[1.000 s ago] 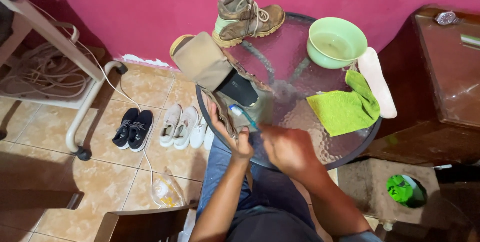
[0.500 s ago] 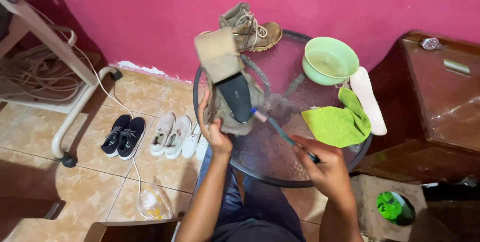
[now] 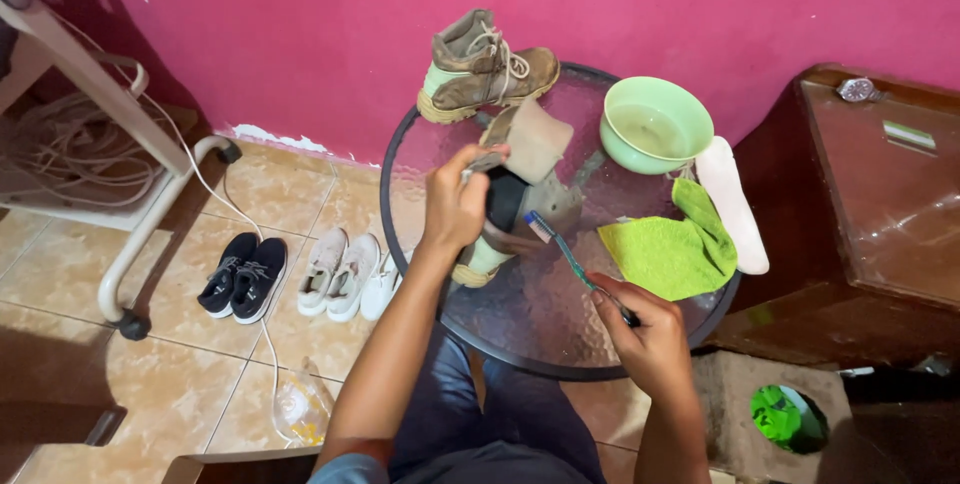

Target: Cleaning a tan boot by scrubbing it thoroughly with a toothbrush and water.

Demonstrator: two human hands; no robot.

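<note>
In the head view, the person is sitting at a round glass table (image 3: pixel 560 329) that is standing against a pink wall (image 3: pixel 300 34). The left hand (image 3: pixel 458 206) is closing around a tan boot (image 3: pixel 515 189), holding it tilted over the middle of the table with its tongue folded outward. The right hand (image 3: pixel 645 329) is gripping the handle of a toothbrush (image 3: pixel 572 259), fingers curled tight, and the bristle end is touching the boot's dark inside.

A second tan boot (image 3: pixel 485 69) is standing upright at the far edge of the table, near the wall. A pale green bowl (image 3: pixel 655 126) is sitting to its right, and a green cloth (image 3: pixel 675 249) is lying beside a white insole (image 3: pixel 733 206) on the right side.

On the tiled floor (image 3: pixel 190 364) to the left, a pair of black sneakers (image 3: pixel 243 276) and a pair of white sneakers (image 3: pixel 340 272) are lying side by side. A dark wooden cabinet (image 3: pixel 870 214) is standing at the right, with a wristwatch (image 3: pixel 858 90) on top.
</note>
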